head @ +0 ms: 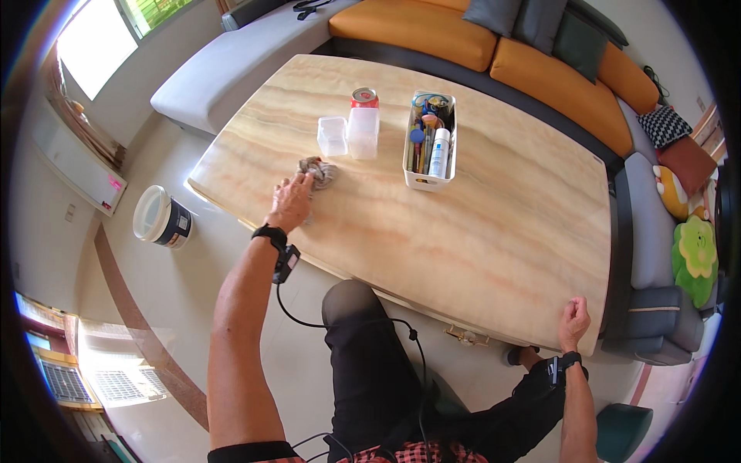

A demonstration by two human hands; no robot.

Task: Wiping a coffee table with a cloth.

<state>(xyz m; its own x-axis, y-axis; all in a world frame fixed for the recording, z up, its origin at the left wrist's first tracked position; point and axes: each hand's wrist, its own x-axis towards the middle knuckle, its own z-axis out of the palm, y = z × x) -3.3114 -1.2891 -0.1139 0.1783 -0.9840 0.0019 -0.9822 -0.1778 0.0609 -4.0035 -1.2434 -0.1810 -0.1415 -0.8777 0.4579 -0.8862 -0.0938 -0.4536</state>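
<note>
My left hand [291, 202] presses a crumpled cloth [317, 172] onto the marble-patterned tabletop [370, 214] near its left end. Just beyond the cloth stand two translucent plastic containers, a small one [333, 136] and a taller one [363, 134], with a red drink can [365, 98] behind the taller one. A white plastic basket [429, 182] holding pens, a white bottle [439, 153] and other small items stands to their right. At the table's near right corner, my right hand [575, 321] rests with its fingers curled; I see nothing in it.
A plastic bucket [162, 217] stands on the floor left of the table. An orange and grey sofa [411, 32] runs along the far and right sides, bearing cushions. Black cables [370, 325] hang across my lap. A dark green stool [624, 431] is at the lower right.
</note>
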